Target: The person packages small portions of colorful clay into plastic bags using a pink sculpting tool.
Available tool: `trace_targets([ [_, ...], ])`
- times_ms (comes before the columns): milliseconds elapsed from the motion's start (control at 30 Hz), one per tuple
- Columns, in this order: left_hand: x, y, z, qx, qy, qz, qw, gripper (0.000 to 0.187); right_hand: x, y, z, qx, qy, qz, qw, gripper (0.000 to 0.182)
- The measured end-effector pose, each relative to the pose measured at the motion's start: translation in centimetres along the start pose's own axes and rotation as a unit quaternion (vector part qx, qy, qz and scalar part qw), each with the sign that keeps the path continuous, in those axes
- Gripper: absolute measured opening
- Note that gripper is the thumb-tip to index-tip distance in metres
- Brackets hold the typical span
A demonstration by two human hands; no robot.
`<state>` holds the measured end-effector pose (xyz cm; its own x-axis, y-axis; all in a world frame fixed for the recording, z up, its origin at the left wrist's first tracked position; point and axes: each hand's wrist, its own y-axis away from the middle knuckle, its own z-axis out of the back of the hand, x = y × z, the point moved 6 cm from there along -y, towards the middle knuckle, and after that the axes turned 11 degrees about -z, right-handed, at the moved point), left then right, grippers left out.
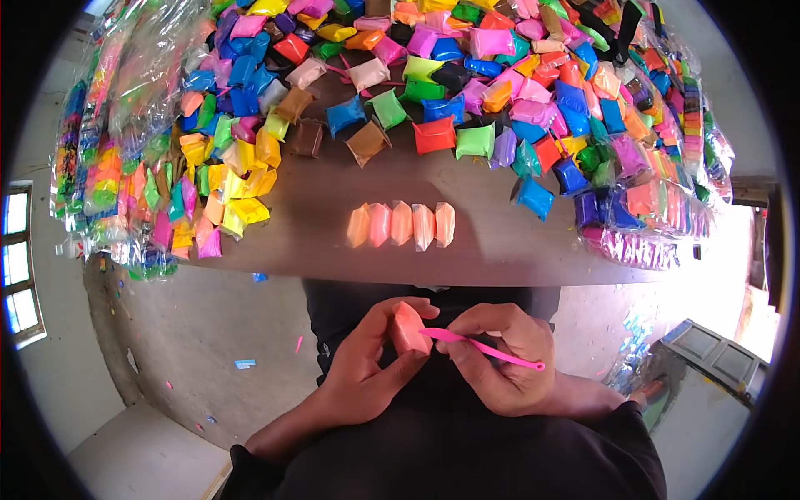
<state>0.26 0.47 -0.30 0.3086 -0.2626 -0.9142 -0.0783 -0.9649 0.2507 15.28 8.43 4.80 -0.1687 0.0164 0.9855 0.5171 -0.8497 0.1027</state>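
My left hand (372, 354) is closed round a small salmon-coloured packet (409, 329), held in front of my body below the table edge. In my right hand (507, 358) is a pink plastic modelling tool (492, 349), pinched between thumb and fingers. Its flat pointed end meets the packet's right side, and its handle, with a small hole, points down to the right. On the table just beyond my hands, several orange and peach packets (401, 223) lie side by side in a row.
A brown table (308, 250) carries a large heap of colourful packets (433, 83). Clear plastic bags of packets lie at its left (117, 158) and right (667, 208) ends. Scraps (244, 364) dot the floor. A grey panelled object (708, 354) stands at the lower right.
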Motion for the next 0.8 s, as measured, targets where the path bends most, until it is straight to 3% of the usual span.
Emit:
trace_targets([
  [33,-0.4,-0.1,0.2,-0.005,-0.068,-0.046,0.997,0.051,0.1,0.0,0.2,0.0,0.0,0.0,1.0,0.013],
  [133,-1.3,-0.2,0.4,-0.048,-0.104,-0.078,0.99,0.048,0.6,-0.1,0.3,0.022,0.014,0.03,0.999,0.02],
  [200,-1.0,0.3,0.6,-0.059,-0.1,-0.071,0.991,0.047,1.2,-0.1,0.2,0.02,0.012,0.087,0.996,0.021],
  [433,-2.0,0.2,0.0,-0.057,-0.186,-0.08,0.978,0.044,1.1,-0.4,0.0,0.003,0.037,0.132,0.991,0.022],
  [633,-1.8,0.6,0.0,-0.056,-0.139,-0.041,0.988,0.035,1.0,-0.3,-0.1,0.009,0.025,0.147,0.989,0.022],
  [800,-1.9,0.6,-0.1,-0.03,-0.068,-0.064,0.995,0.029,0.9,-0.5,-0.1,0.011,0.03,0.141,0.99,0.022],
])
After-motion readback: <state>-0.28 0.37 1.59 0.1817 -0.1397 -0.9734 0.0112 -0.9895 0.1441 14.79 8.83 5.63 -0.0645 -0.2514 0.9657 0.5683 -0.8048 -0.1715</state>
